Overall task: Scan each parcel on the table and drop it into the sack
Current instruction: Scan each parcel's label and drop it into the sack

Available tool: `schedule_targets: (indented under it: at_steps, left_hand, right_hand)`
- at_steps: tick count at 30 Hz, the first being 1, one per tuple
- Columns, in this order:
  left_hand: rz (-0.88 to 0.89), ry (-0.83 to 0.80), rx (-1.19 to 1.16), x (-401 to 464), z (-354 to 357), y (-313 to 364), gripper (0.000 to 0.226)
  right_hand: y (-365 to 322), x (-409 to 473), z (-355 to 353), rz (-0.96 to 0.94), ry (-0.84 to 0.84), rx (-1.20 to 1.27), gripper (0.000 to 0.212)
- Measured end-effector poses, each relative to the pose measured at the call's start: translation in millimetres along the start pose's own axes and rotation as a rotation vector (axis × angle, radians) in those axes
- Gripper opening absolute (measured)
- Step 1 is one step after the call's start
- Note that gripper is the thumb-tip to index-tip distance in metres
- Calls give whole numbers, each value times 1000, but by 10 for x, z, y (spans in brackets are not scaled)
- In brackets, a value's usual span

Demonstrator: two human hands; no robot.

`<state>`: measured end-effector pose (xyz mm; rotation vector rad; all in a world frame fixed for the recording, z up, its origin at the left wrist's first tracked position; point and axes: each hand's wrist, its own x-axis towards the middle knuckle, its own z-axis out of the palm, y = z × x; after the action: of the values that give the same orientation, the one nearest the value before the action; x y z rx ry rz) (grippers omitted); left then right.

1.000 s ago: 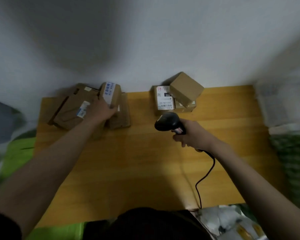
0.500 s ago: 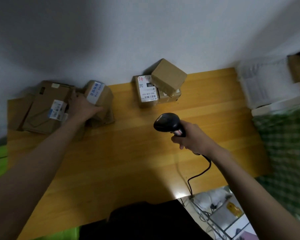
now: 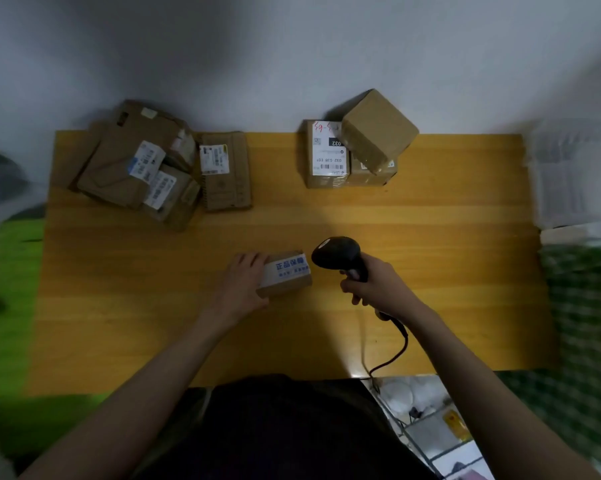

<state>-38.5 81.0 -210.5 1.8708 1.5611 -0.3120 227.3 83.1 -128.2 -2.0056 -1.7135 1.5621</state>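
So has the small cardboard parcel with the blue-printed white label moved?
Yes: the small cardboard parcel left the left-hand pile for mid-table, beside the scanner.

Two bare forearms, no sleeves showing, no watch or rings, left hand [image 3: 241, 287], right hand [image 3: 375, 287], dark garment [image 3: 278, 427] on the torso

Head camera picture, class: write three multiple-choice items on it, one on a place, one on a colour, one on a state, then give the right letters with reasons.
1. Where is the scanner?
A. right of the small parcel
B. on the left pile
C. on the floor

2. What colour is the print on the small parcel?
A. red
B. blue
C. green

3. What is the left hand doing?
A. hanging idle
B. holding the cable
C. gripping the small parcel

Key: 1 A, its head sits beside the parcel, in the right hand. 2 B, blue characters on white tape. 3 C, fingers wrap its left end.
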Motion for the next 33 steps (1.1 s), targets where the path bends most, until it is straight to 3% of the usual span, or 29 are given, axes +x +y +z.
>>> schedule_targets:
  at_steps: [4,7,10,13,18,26,30,33]
  left_hand:
    - [-97,132,-171,-193,115,-32,97]
    - [-417,213,-529,-266,170,-71,81]
    - [-586,182,-675,-231,190,-77,65]
    - [-723,130,-866,-187,157,-48,69]
    - [-819,25,-1131,-117,90,50,60]
    - [-641,-108,-1350,-242,-68,113,33]
    - [-466,-101,-1433,-348,-247,165,52]
    - [-301,-129,-1330,-470,-396,192,77]
  right_hand:
    - [19,127,246,26,2,79,26]
    - [-18,256,377,77,58,198,23]
    - [-68,431,463,137,82,310,23]
    - [-121,573,523,154,57,374,23]
    - [-114,600,581,192,33,535,26]
    - [-10,254,490,176,120,633,38]
    - [5,54,375,120,222,612,34]
    - [-36,-110,243,43,272,588,34]
